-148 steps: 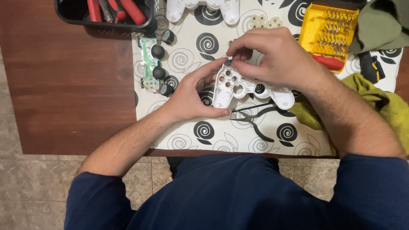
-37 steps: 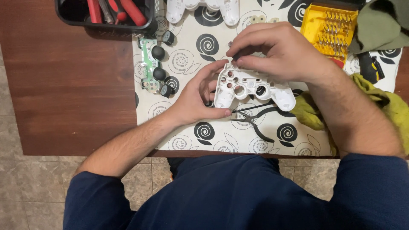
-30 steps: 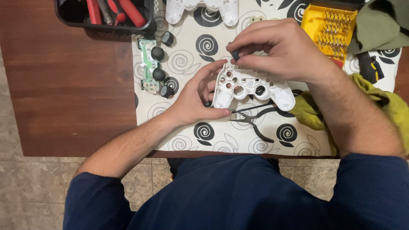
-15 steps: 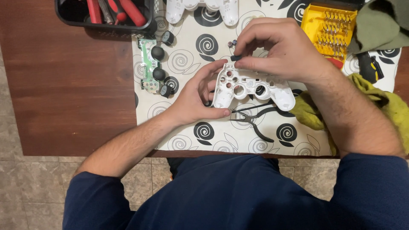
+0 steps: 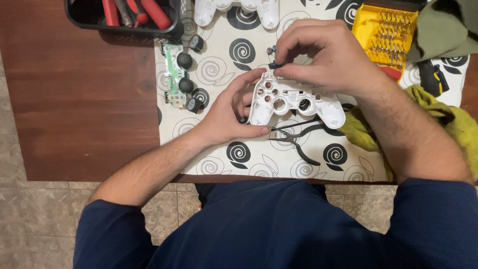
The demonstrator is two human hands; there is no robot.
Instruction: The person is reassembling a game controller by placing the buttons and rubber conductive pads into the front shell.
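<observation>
White plastic game-controller shell half lay inside-up on the spiral-print black & white mat, mid worktop. Left hand gripped its left grip, thumb under, fingers curled round. Right hand hovered over shell's top edge, thumb & forefinger pinched on a small dark part. Black-handled pliers lay just below shell. Green circuit board w/ black thumbsticks sat to the left; yellow bit case to the right.

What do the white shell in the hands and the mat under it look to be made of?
Shell: likely hard moulded plastic, matte white, with crisp round button holes and thin walls. Mat: looks like thin vinyl or coated cloth with printed black spirals; it lies flat with a slight sheen, so which one is unclear.
</observation>
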